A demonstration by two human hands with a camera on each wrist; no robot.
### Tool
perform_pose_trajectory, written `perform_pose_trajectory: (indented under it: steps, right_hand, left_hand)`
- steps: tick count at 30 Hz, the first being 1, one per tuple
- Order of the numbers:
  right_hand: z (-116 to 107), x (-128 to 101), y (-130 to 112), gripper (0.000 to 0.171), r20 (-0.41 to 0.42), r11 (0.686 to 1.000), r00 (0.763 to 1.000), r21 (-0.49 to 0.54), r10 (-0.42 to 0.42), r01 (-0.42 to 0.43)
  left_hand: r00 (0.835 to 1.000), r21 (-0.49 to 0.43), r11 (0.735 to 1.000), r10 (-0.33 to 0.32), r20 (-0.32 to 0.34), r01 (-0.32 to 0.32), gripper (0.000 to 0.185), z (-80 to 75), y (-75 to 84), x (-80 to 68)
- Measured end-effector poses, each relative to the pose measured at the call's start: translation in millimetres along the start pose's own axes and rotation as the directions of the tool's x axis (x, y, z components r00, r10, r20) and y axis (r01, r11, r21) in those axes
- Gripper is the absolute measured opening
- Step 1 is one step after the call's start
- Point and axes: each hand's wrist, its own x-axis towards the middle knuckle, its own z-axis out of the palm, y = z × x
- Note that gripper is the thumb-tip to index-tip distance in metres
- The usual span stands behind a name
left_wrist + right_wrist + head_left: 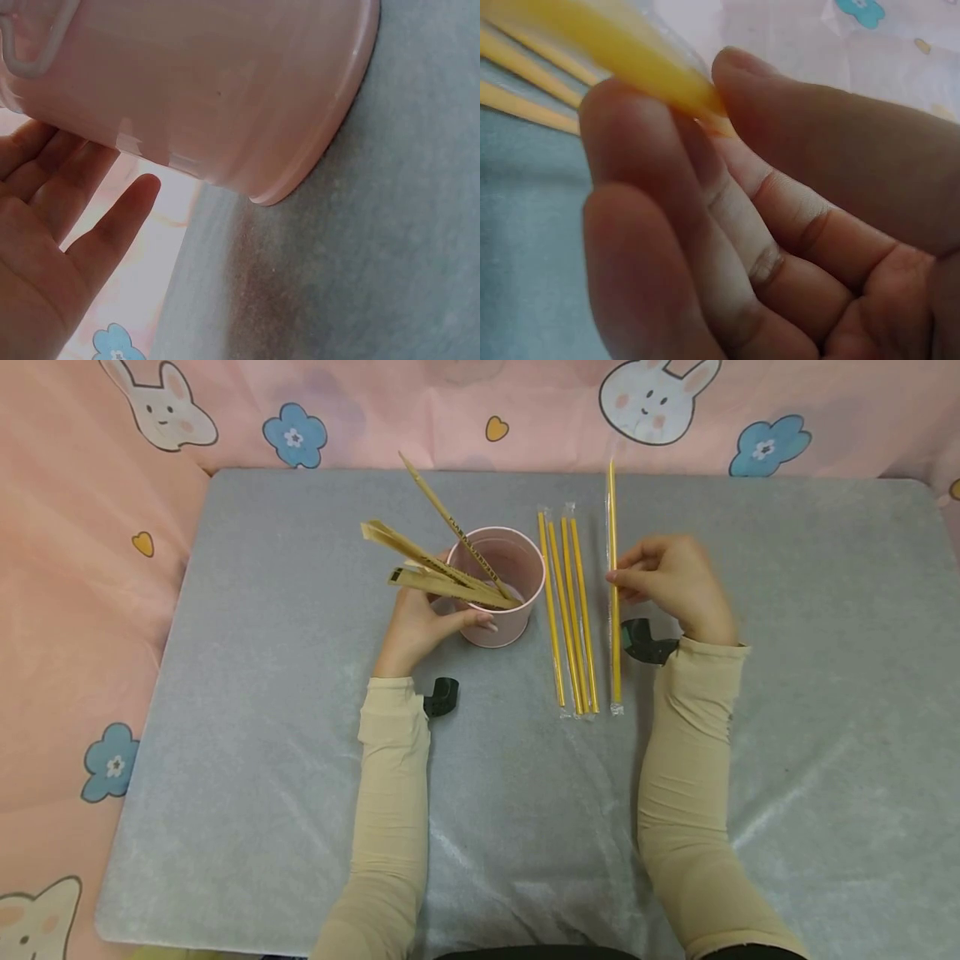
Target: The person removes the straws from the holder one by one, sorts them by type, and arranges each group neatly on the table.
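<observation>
My left hand (420, 627) holds a pink bucket (497, 633), thumb along its near side and the other fingers toward its far side, partly hidden. Several slim sticks in printed brown paper wrappers (438, 583) lean out of the bucket, mostly leftward. In the left wrist view, a wire handle (34, 71) hangs on the bucket's wall (202, 97). Between thumb and fingertips, my right hand (678, 581) pinches a yellow straw (617, 660) in a clear wrapper, pointing away from me. Left of it, several like straws (575, 610) lie side by side on the table.
A grey cloth covers the table (262, 760). Pink fabric (390, 410) with rabbits and flowers hangs along the back and left edges. Each wrist bears a small black device (651, 643).
</observation>
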Motion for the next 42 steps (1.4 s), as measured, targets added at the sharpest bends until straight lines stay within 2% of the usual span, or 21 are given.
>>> perform_pose_trajectory:
  steps: [7, 20, 30, 42]
  right_hand:
    - [6.0, 8.5, 8.1, 0.024, 0.038, 0.999, 0.999, 0.031, 0.025, -0.026]
    - [16.8, 19.5, 20.7, 0.024, 0.098, 0.996, 0.993, 0.048, 0.07, -0.075]
    - [21.1, 23.9, 28.2, 0.024, 0.144, 0.992, 0.985, 0.078, 0.09, -0.102]
    - [24.1, 26.1, 30.3, 0.024, 0.188, 0.986, 0.973, 0.079, 0.133, -0.149]
  left_hand:
    - [1.0, -0.012, 1.0, 0.019, 0.012, -0.019, 0.057, 0.1, -1.8, 1.6]
    - [1.0, 0.006, 1.0, 0.008, -0.009, -0.008, 0.055, 0.2, -1.6, 0.5]
    - [1.0, -0.006, 1.0, -0.011, -0.003, 0.011, 0.053, 0.1, -0.9, 0.0]
    - [1.0, -0.023, 1.0, 0.006, -0.004, -0.006, 0.053, 0.3, -1.4, -0.4]
